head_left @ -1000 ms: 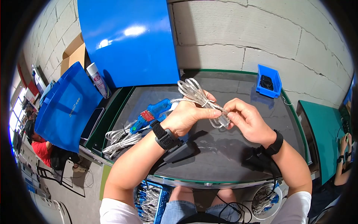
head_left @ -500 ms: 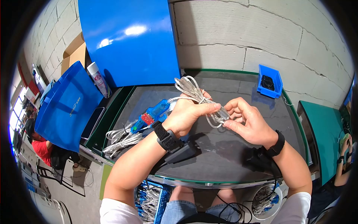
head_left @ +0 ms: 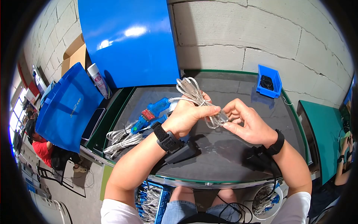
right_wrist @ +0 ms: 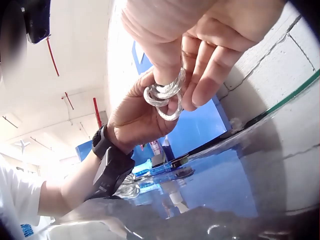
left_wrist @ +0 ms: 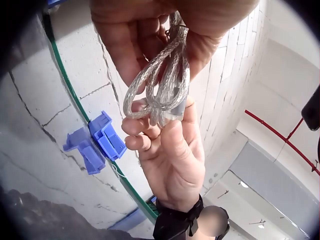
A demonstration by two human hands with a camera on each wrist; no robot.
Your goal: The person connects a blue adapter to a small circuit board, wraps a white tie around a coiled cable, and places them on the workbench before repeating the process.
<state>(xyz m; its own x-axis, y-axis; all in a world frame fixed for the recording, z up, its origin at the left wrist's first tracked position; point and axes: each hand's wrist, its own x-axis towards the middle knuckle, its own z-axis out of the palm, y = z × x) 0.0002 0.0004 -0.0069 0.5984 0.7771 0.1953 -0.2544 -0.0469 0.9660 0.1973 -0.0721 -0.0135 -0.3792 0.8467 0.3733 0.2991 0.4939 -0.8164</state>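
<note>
Two-handed over a dark table (head_left: 220,164): gripping the coiled cable (head_left: 191,91) near its tie with the left hand (head_left: 186,116), pinching the clear plug (head_left: 222,117) at four o'clock with the right hand (head_left: 250,122). Connected at nine o'clock to a blue adapter (head_left: 156,109).

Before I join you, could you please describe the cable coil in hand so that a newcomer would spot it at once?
Find the big blue panel, then the dark-topped table in front of it. Above that table, the left hand grips a silvery, see-through cable coil while the right hand pinches its lower end. Unlike the silvery bundles lying on the table, this coil is held up.
</note>
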